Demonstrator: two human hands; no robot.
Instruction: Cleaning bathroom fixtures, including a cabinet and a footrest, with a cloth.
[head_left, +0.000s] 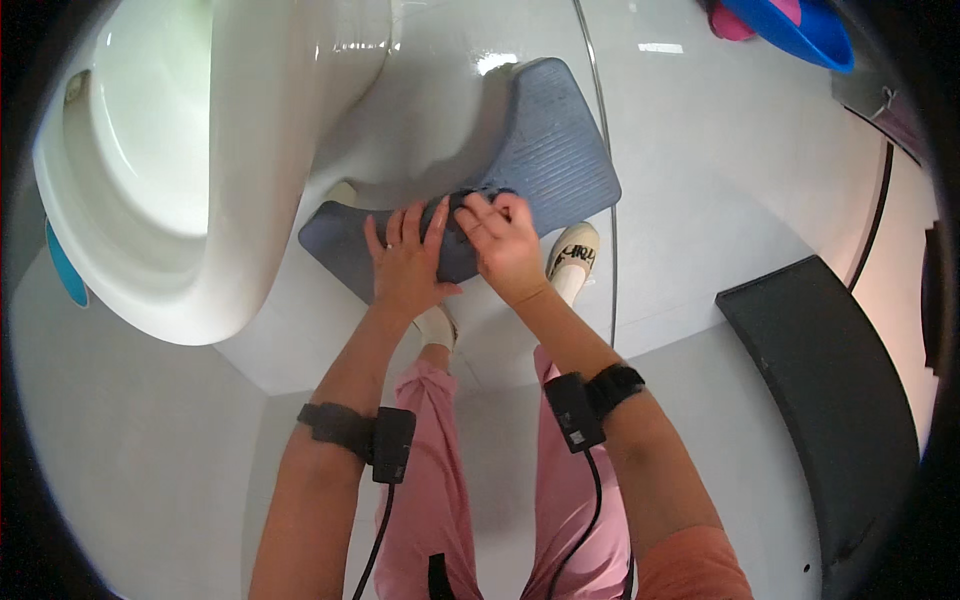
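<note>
A blue-grey curved plastic toilet stool (559, 150) with a ribbed top lies before me on the floor, beside the white toilet bowl (255, 225). My left hand (409, 255) rests on its nearer part, fingers spread and a ring on one of them. Close to its right, my right hand (499, 236) bends its fingers down onto the stool's middle. Something dark shows around those fingertips. Blur and the fingers themselves hide whether it is a separate thing or part of the stool, so I cannot tell if it is held.
A metal shower hose (604, 112) runs along the pale floor right of the stool. Further right lies a black curved panel (825, 397). At the top right is a blue plastic basin (806, 34) beside something pink (729, 22). My shoe (576, 247) stands against the stool's near edge.
</note>
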